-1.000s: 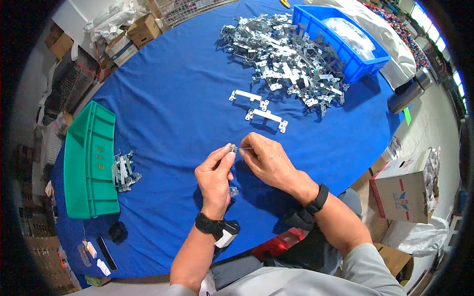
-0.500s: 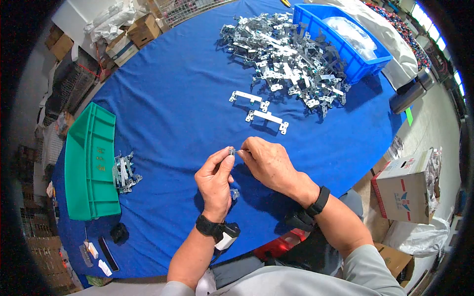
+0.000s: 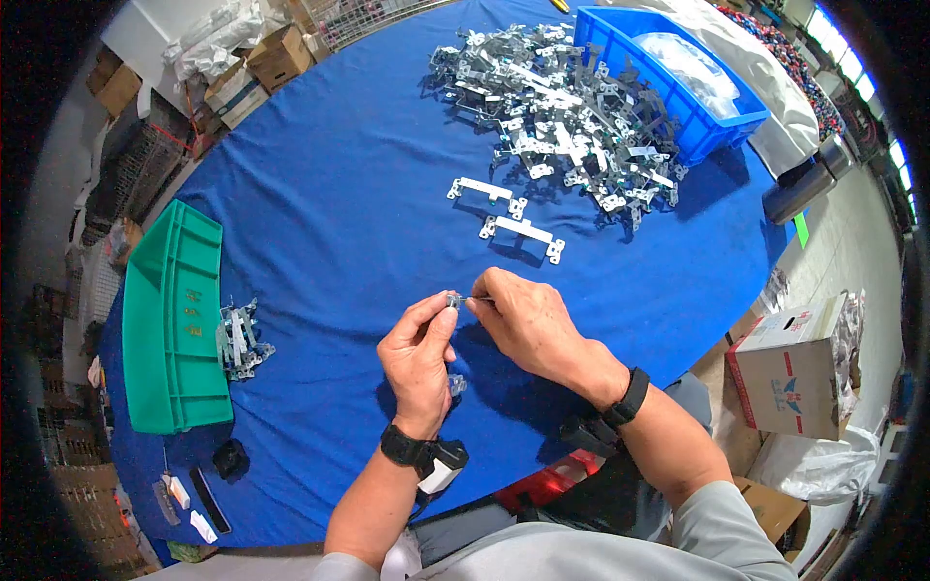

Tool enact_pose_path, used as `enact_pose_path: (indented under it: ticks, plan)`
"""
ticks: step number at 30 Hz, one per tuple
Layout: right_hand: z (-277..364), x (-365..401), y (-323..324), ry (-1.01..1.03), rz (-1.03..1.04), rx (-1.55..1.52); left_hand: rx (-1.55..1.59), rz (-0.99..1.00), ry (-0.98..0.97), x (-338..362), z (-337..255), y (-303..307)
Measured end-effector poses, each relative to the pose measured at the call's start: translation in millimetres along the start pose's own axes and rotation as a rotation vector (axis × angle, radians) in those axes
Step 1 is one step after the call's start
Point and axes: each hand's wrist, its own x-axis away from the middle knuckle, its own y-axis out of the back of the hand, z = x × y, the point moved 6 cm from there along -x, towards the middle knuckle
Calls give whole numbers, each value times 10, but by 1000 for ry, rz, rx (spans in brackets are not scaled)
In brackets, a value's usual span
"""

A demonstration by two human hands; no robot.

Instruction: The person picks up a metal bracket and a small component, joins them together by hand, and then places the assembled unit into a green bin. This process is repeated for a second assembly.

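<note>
My left hand [image 3: 418, 363] is closed around a metal bracket [image 3: 457, 384]; its lower end pokes out below the palm and its upper end shows at the thumb and fingertips. Against that upper end, my right hand [image 3: 531, 318] pinches a thin, shiny sliver, too small to name. Two loose metal brackets, one [image 3: 489, 190] behind the other [image 3: 521, 230], lie on the blue cloth just beyond my hands. Farther back is a large heap of similar brackets [image 3: 562, 126].
A blue bin [image 3: 678, 121] with clear plastic inside stands behind the heap. On the left, a green tray [image 3: 176, 329] sits beside a small pile of brackets [image 3: 242, 341]. A steel flask [image 3: 809, 179] is at the right edge, and a carton [image 3: 790, 373] stands off the table.
Both hands stay nearly in place, with the fingertips still together at the bracket's upper end. The view has shifted very slightly.
</note>
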Motion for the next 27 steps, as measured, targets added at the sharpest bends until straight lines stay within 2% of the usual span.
enact_pose_path:
  ticks: [2,7,10,22,27]
  plan:
    - [0,4,12,7,-10,-20,-3,0,-9,1,-5,2]
    - [-57,0,-19,-115,164,8,5,4,1,-2,-1,3]
    - [-30,-1,21,1,41,-66,-20,10,-4,13,-10,-16]
    - [-17,6,33,-15,60,-69,-53,5,-54,18,-30,-40]
    - [-42,7,26,-33,72,-70,-21,24,-12,9,-9,-5]
